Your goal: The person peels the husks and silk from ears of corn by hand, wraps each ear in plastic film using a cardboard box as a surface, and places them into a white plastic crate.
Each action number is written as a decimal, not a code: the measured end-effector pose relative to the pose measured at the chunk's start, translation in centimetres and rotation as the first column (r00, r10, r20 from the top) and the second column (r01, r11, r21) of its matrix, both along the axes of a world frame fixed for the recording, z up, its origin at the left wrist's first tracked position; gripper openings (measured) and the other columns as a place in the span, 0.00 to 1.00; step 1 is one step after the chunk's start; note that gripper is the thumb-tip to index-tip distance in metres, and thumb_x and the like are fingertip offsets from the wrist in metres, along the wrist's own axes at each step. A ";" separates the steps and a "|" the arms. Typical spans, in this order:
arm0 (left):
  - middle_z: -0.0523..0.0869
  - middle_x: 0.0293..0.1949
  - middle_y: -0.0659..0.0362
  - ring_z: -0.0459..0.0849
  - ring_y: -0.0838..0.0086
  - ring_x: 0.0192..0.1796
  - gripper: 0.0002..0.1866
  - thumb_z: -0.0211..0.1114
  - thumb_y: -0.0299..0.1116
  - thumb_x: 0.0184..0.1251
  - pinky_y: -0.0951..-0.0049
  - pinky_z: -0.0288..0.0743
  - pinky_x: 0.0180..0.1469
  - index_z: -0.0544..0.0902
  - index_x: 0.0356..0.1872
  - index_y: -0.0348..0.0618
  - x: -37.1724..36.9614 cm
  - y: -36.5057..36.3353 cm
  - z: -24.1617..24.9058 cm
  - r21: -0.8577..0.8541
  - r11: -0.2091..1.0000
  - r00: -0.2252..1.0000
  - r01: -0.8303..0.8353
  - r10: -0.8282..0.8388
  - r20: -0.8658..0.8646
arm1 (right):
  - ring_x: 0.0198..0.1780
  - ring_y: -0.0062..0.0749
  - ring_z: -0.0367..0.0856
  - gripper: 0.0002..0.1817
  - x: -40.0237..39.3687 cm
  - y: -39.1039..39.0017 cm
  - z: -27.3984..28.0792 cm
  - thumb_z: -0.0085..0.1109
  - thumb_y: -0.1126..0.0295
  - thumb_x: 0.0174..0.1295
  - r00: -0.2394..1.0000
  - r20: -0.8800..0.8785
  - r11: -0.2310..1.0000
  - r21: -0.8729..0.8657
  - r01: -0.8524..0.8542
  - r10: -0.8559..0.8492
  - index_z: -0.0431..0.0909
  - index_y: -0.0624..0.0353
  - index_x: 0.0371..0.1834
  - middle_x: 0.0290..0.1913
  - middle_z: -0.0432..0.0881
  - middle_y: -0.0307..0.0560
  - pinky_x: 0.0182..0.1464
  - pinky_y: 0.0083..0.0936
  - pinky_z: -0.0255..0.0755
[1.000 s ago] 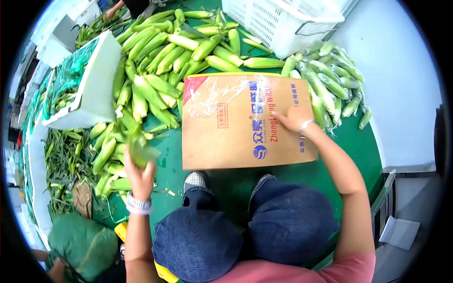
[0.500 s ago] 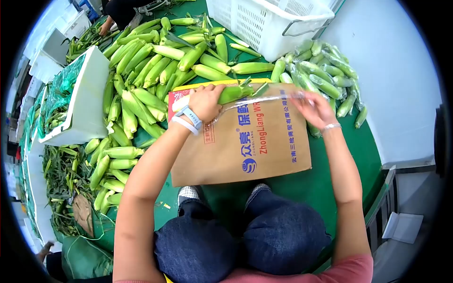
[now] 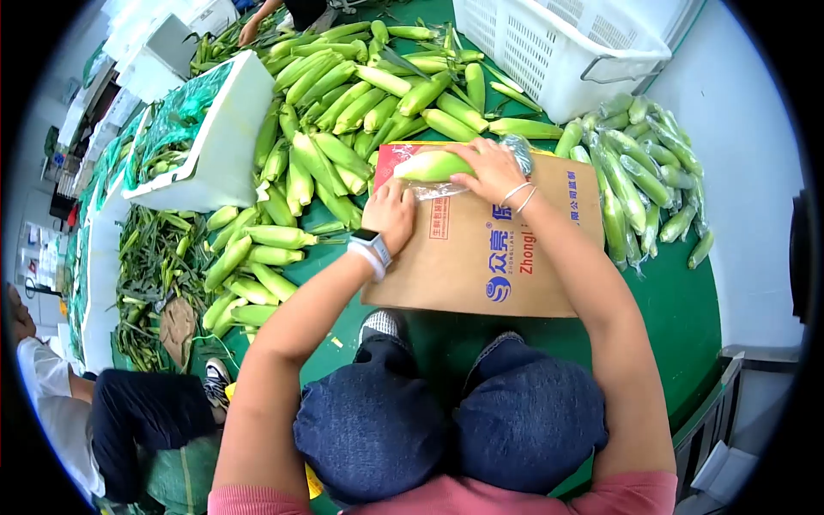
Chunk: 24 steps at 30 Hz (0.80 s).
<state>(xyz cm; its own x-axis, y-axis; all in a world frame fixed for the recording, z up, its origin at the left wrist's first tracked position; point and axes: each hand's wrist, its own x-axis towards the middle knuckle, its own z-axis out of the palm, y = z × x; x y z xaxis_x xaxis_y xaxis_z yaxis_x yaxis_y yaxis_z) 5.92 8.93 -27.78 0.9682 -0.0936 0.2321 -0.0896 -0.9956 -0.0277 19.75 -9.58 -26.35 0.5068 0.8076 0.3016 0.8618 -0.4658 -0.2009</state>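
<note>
An ear of corn point(image 3: 433, 166) in its green husk lies across the top of a printed brown cardboard box point(image 3: 438, 275) in front of my knees. My right hand point(image 3: 498, 176) is closed over the ear's right part, fingers on top and thumb on the near side. Clear plastic wrap point(image 3: 439, 190) shows under and along the near side of the ear, and a crumpled bunch of it sticks out beyond my right fingers. My left hand point(image 3: 390, 215) rests flat on the cardboard near the ear's left end, beside the wrap's edge.
Heaped corn ears point(image 3: 343, 94) cover the green floor ahead and left; wrapped ears point(image 3: 644, 163) are piled right. A white crate point(image 3: 558, 60) stands behind. A white foam box point(image 3: 202, 146), husk scraps point(image 3: 154, 292) and a seated person point(image 3: 129, 421) are left. Another person's hand point(image 3: 249, 33) shows at top.
My right hand has come in from the right, where it was stretching the plastic, onto the ear. My left hand has let go of the ear and moved to the cardboard. The view has shifted left.
</note>
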 end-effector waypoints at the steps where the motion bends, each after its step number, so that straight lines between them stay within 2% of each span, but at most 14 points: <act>1: 0.79 0.34 0.50 0.79 0.60 0.40 0.08 0.50 0.30 0.59 0.63 0.75 0.39 0.74 0.34 0.37 -0.3 0.4 0.0 0.087 0.996 0.999 0.035 -0.035 0.003 | 0.50 0.44 0.71 0.26 0.2 -0.5 0.3 0.55 0.49 0.57 0.992 -0.094 0.996 -0.007 0.089 -0.089 0.68 0.41 0.59 0.45 0.73 0.50 0.51 0.40 0.63; 3: 0.79 0.32 0.50 0.80 0.60 0.37 0.08 0.50 0.29 0.58 0.64 0.77 0.36 0.74 0.33 0.37 -3.0 1.8 0.5 0.079 0.995 0.990 0.055 -0.044 -0.135 | 0.49 0.44 0.73 0.24 0.1 -1.9 0.1 0.55 0.49 0.57 0.960 -0.176 0.974 0.026 0.226 -0.219 0.71 0.39 0.57 0.42 0.76 0.52 0.50 0.40 0.64; 8: 0.81 0.38 0.47 0.83 0.61 0.33 0.07 0.51 0.29 0.60 0.65 0.79 0.32 0.74 0.29 0.35 -9.5 4.9 5.5 -0.003 1.000 0.854 -0.011 0.008 -0.519 | 0.47 0.45 0.72 0.25 -6.2 -4.6 -0.2 0.54 0.48 0.57 0.983 -0.080 0.984 0.058 0.171 -0.166 0.72 0.41 0.58 0.44 0.75 0.52 0.51 0.39 0.64; 9: 0.81 0.42 0.48 0.83 0.65 0.37 0.09 0.52 0.30 0.63 0.67 0.78 0.37 0.75 0.30 0.34 -10.3 6.1 6.1 -0.443 0.882 0.792 -0.160 -0.153 -0.591 | 0.47 0.44 0.72 0.26 -8.1 -5.0 0.2 0.55 0.48 0.56 0.986 -0.062 0.985 0.059 0.161 -0.157 0.73 0.43 0.57 0.44 0.75 0.52 0.51 0.39 0.64; 10: 0.82 0.45 0.49 0.83 0.70 0.40 0.11 0.52 0.32 0.65 0.69 0.77 0.41 0.76 0.30 0.33 -10.8 6.8 6.7 -0.758 0.563 0.746 -0.330 -0.336 -0.575 | 0.46 0.43 0.72 0.26 -10.1 -5.7 0.5 0.55 0.48 0.56 0.990 -0.055 0.990 0.051 0.133 -0.130 0.73 0.44 0.57 0.43 0.74 0.51 0.50 0.38 0.64; 11: 0.78 0.54 0.52 0.77 0.82 0.41 0.15 0.51 0.34 0.69 0.76 0.71 0.47 0.80 0.36 0.31 -11.5 5.9 8.5 -0.912 0.085 0.799 -0.402 -0.454 -0.395 | 0.45 0.42 0.72 0.27 -12.0 -6.4 0.8 0.56 0.49 0.55 0.993 -0.050 0.993 0.042 0.107 -0.105 0.73 0.45 0.57 0.42 0.74 0.50 0.48 0.38 0.64; 12: 0.78 0.54 0.52 0.77 0.82 0.41 0.15 0.51 0.34 0.69 0.76 0.71 0.47 0.80 0.36 0.31 -11.5 5.5 8.7 -0.911 0.078 0.796 -0.405 -0.459 -0.394 | 0.45 0.42 0.72 0.27 -13.9 -6.9 1.3 0.57 0.50 0.55 0.989 -0.122 0.996 0.017 0.088 -0.085 0.73 0.47 0.57 0.41 0.73 0.50 0.47 0.38 0.64; 14: 0.67 0.63 0.48 0.69 0.69 0.61 0.17 0.46 0.33 0.72 0.69 0.62 0.61 0.77 0.48 0.31 -11.2 4.2 8.5 -0.844 -0.187 0.693 -0.502 -0.670 -0.264 | 0.42 0.41 0.72 0.25 -16.9 -7.4 1.9 0.57 0.53 0.56 0.976 -0.215 0.999 0.023 0.027 -0.021 0.73 0.49 0.56 0.37 0.72 0.47 0.43 0.38 0.64; 16: 0.73 0.57 0.54 0.66 0.82 0.35 0.17 0.46 0.36 0.72 0.77 0.65 0.44 0.78 0.37 0.31 -9.6 -1.1 7.8 -0.716 -0.271 0.670 -0.643 -0.652 -0.355 | 0.48 0.43 0.71 0.22 -17.7 -7.1 3.0 0.56 0.55 0.56 0.925 -0.376 0.998 -0.060 0.028 -0.049 0.75 0.50 0.53 0.43 0.73 0.50 0.46 0.39 0.65; 18: 0.74 0.54 0.51 0.71 0.77 0.39 0.15 0.49 0.37 0.70 0.69 0.66 0.48 0.76 0.39 0.32 -7.3 -4.8 5.7 -0.917 0.009 0.625 -0.400 -0.729 -0.280 | 0.52 0.44 0.69 0.20 -15.5 -6.4 2.2 0.55 0.56 0.57 0.960 -0.257 0.993 -0.057 0.099 -0.111 0.75 0.51 0.51 0.48 0.72 0.50 0.49 0.40 0.64; 20: 0.73 0.50 0.45 0.70 0.57 0.56 0.23 0.57 0.40 0.65 0.62 0.63 0.58 0.70 0.54 0.33 -3.6 -6.0 3.6 -0.787 0.571 0.809 0.232 -0.563 -0.170 | 0.59 0.46 0.64 0.18 -12.0 -5.1 0.8 0.54 0.59 0.58 0.967 -0.074 0.970 -0.028 0.241 -0.243 0.75 0.51 0.50 0.56 0.68 0.51 0.55 0.41 0.61; 21: 0.73 0.50 0.45 0.70 0.57 0.56 0.23 0.57 0.40 0.65 0.62 0.63 0.58 0.70 0.54 0.33 -2.6 -7.0 2.9 -0.790 0.567 0.803 0.235 -0.571 -0.171 | 0.62 0.46 0.61 0.17 -9.7 -3.9 0.0 0.53 0.60 0.58 0.949 -0.007 0.949 -0.006 0.315 -0.315 0.75 0.52 0.49 0.60 0.66 0.51 0.58 0.42 0.59; 23: 0.69 0.54 0.42 0.68 0.49 0.58 0.35 0.64 0.45 0.56 0.57 0.61 0.61 0.64 0.62 0.38 -0.4 -8.4 2.5 -0.290 0.921 0.965 0.260 -0.236 0.114 | 0.62 0.45 0.61 0.15 -4.9 -1.8 -0.6 0.51 0.62 0.60 0.891 -0.043 0.891 0.030 0.453 -0.452 0.74 0.52 0.50 0.60 0.65 0.50 0.60 0.42 0.57; 24: 0.69 0.54 0.42 0.68 0.49 0.58 0.35 0.64 0.45 0.56 0.57 0.61 0.61 0.64 0.62 0.38 0.0 -8.9 2.7 -0.287 0.920 0.963 0.268 -0.243 0.119 | 0.60 0.47 0.63 0.17 -2.6 -1.0 -0.8 0.52 0.62 0.60 0.856 0.010 0.856 0.029 0.516 -0.516 0.73 0.52 0.51 0.59 0.67 0.51 0.58 0.41 0.60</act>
<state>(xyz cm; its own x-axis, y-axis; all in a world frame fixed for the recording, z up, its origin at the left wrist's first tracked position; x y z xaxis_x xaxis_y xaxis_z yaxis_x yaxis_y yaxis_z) 5.88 0.04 -25.11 0.8977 -0.2499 0.3630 -0.3518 -0.9025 0.2484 17.19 -10.59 -27.11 0.8436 0.4239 0.3297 0.5025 -0.8397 -0.2060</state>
